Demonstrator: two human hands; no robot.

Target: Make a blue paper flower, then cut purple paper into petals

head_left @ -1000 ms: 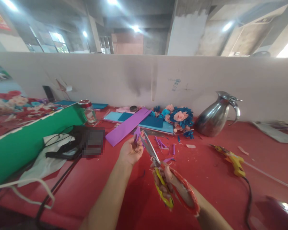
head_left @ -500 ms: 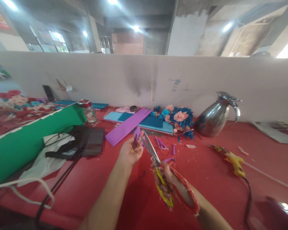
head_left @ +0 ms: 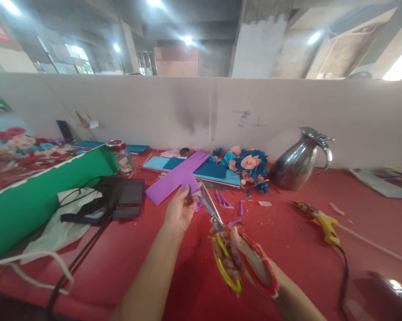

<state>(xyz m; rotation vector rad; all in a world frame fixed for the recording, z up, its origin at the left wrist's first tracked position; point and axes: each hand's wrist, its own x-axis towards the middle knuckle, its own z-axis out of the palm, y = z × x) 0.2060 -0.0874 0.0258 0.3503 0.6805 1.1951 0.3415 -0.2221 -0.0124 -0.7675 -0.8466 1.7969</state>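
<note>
My right hand grips scissors with one yellow and one red handle loop; the blades point up and left, slightly apart. My left hand pinches a small purple foam piece right at the blade tips. Both hands hover over the red table. Several purple offcuts lie just beyond the scissors.
A long purple foam strip lies on blue sheets beside paper flowers. A steel jug stands at the right, a yellow glue gun with a cord nearer. At the left: green foam roll, black cables, glass jar.
The left hand has turned the purple piece and lowered it slightly at the blades. The scissors stay in place; the view has shifted a little.
</note>
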